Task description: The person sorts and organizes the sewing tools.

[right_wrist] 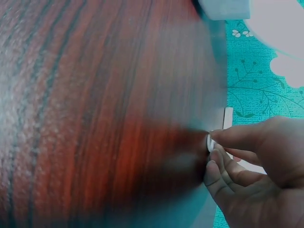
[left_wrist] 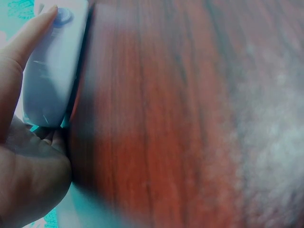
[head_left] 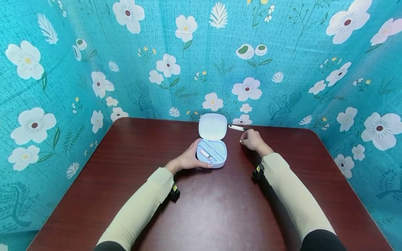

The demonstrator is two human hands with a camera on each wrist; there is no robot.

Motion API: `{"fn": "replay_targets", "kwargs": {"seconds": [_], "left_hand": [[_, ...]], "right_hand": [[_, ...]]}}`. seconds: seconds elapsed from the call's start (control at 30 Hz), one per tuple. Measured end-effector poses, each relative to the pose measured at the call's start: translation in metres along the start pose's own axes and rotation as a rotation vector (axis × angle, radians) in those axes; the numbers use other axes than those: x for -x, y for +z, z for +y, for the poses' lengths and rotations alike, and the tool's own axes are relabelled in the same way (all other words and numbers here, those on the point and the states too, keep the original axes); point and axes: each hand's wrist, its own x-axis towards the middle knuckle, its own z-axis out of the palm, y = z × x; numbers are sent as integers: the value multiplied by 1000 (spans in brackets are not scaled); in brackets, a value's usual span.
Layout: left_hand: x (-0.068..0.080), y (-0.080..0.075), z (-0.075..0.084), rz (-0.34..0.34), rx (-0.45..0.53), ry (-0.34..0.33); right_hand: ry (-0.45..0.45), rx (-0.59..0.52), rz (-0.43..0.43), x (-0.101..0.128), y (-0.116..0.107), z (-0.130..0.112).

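Observation:
A light blue box [head_left: 220, 162] stands on the table with its lid [head_left: 212, 126] raised at the back. Inside, divided compartments show, and a small pale stick with a metallic end [head_left: 205, 154] lies in one of them. My left hand [head_left: 187, 158] grips the box from the left side, the thumb along its front near a round clasp [left_wrist: 62, 17]. To the right of the box, my right hand [head_left: 252, 140] pinches a small white piece [right_wrist: 210, 143] between thumb and fingertips, close to the tabletop. Its kind is too small to tell.
Behind the right hand lies a slim white object with a dark end [head_left: 236, 128], near the table's back edge. The dark red-brown wooden table [head_left: 216, 209] reaches a turquoise flowered curtain [head_left: 201, 80] at the back and sides.

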Motion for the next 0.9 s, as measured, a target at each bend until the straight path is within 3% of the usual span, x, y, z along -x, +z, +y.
{"fn": "replay_targets", "kwargs": {"seconds": [0.43,0.9], "left_hand": [[-1,0,-2,-11,-12,-24],[-2,2,-3,-1,-11,-3]], "right_hand": [[-18,-13,-44,3,0,-2],[-70,-316,-127,21,-2,-12]]}}
